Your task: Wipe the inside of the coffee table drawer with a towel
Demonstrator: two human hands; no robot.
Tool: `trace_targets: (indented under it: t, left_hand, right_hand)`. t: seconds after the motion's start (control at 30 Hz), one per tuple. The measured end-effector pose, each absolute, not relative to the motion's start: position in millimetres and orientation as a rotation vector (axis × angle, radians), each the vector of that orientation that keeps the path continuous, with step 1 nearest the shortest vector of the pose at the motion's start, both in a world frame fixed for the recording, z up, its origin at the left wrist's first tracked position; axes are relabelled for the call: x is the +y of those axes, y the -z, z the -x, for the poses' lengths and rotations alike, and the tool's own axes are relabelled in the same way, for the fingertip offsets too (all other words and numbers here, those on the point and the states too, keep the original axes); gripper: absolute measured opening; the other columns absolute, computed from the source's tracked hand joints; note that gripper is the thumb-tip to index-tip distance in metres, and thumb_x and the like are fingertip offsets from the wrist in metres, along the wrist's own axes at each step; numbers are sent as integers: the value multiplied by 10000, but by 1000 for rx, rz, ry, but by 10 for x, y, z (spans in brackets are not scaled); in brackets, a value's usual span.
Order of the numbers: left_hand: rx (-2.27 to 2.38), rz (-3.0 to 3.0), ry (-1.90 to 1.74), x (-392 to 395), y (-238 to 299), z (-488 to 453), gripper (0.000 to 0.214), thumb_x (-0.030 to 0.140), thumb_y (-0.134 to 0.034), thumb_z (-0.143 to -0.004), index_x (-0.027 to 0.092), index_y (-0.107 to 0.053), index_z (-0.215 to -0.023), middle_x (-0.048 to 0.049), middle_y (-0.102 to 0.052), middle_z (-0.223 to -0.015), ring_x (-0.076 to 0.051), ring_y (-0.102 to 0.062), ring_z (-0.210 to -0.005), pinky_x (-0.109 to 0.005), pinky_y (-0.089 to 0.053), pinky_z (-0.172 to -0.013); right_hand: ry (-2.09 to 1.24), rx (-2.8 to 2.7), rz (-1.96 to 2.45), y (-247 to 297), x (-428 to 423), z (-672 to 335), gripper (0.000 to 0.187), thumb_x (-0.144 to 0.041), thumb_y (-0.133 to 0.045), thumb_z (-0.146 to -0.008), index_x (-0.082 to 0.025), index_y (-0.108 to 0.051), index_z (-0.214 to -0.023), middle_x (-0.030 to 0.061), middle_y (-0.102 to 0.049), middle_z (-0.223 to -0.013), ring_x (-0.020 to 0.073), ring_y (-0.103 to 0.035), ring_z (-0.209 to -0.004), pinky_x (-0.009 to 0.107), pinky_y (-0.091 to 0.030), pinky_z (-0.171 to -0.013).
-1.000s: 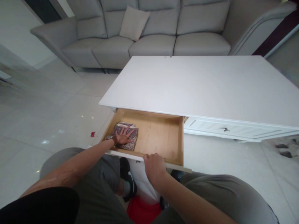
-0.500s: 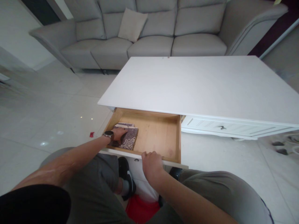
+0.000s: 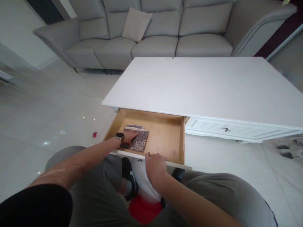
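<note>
A wooden drawer [image 3: 165, 135] is pulled out of the white coffee table [image 3: 194, 85]. Inside, toward its left side, lies a folded purple-grey towel [image 3: 141, 140] with a pale pattern. My left hand [image 3: 129, 136] rests on top of the towel, fingers stretched out and thumb apart; a watch [image 3: 119, 136] is on that wrist. Over the top edge of the drawer front [image 3: 176, 164] the fingers of my right hand [image 3: 155, 165] are hooked, near the middle. A small dark knob [image 3: 140, 160] shows on that front, left of my right hand.
A second drawer [image 3: 224, 128] on the right of the table is closed. Beyond the table stands a grey sofa [image 3: 156, 47] with a beige cushion [image 3: 136, 24]. A small red scrap [image 3: 94, 134] lies on the tiled floor. Something red [image 3: 144, 209] is below me between my legs.
My left hand and the towel under it have slid to the right inside the drawer. My right hand keeps its place on the drawer front. The view has shifted slightly.
</note>
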State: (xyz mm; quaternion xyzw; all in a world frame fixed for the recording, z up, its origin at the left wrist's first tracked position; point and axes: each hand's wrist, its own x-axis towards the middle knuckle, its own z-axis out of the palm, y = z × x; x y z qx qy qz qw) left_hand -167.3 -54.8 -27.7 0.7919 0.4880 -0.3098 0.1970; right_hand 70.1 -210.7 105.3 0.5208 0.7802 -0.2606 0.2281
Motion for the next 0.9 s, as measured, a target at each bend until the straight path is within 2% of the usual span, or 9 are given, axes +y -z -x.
trace_targets:
  t: [0.1, 0.33, 0.47, 0.57, 0.67, 0.8, 0.9]
  left_hand:
    - [1251, -2318, 883, -542, 302, 1395, 972, 510, -952, -606, 224, -535, -1436, -220, -607, -1431, -425, -585, -1334, -502, -482, -1105]
    - [1123, -2434, 725, -655, 258, 521, 849, 489, -945, -638, 228, -581, -1358, -180, -677, -1363, -373, -648, -1259, -462, -501, -1085]
    - [1046, -2486, 690, -740, 256, -32, 834, 430, -982, -584, 227, -617, -1305, -177, -699, -1320, -370, -668, -1222, -458, -527, -1054]
    - [1025, -2493, 630, -793, 275, -386, 821, 483, -953, -626, 225, -615, -1328, -185, -693, -1324, -374, -680, -1186, -472, -551, -1013]
    - [1018, -2481, 617, -846, 287, -610, 871, 478, -973, -591, 215, -624, -1345, -204, -693, -1314, -396, -665, -1197, -474, -561, -987]
    - [1057, -2484, 609, -938, 265, -682, 836, 445, -972, -620, 194, -635, -1343, -235, -692, -1268, -392, -659, -1169, -470, -564, -961]
    - [1135, -2557, 563, -1009, 208, -694, 841, 393, -966, -640, 183, -610, -1372, -257, -630, -1346, -393, -621, -1189, -502, -570, -934]
  right_hand:
    - [698, 2167, -1451, -1047, -2120, -704, 574, -81, -322, -1029, -109, -487, -1578, 270, -692, -1315, 369, -673, -1207, 557, -592, -914]
    - [625, 2214, -1480, -994, -2183, -712, 538, -82, -347, -1026, -66, -519, -1535, 296, -689, -1311, 366, -692, -1196, 532, -589, -904]
    - [556, 2249, -1469, -980, -2206, -711, 568, -83, -369, -1019, -59, -469, -1578, 306, -682, -1314, 368, -700, -1174, 537, -592, -901]
    - [563, 2228, -1455, -995, -2198, -703, 533, -68, -383, -1009, -68, -560, -1512, 290, -698, -1285, 358, -701, -1165, 511, -597, -899]
    - [561, 2201, -1406, -1028, -2180, -695, 487, -45, -384, -1000, -36, -653, -1406, 291, -679, -1332, 359, -681, -1208, 486, -590, -935]
    - [567, 2193, -1354, -1070, -2162, -686, 487, -42, -387, -1003, -28, -652, -1412, 286, -669, -1373, 361, -677, -1231, 481, -589, -954]
    - [587, 2175, -1282, -1087, -2158, -672, 471, -53, -432, -994, -27, -661, -1405, 285, -669, -1383, 383, -679, -1243, 526, -581, -983]
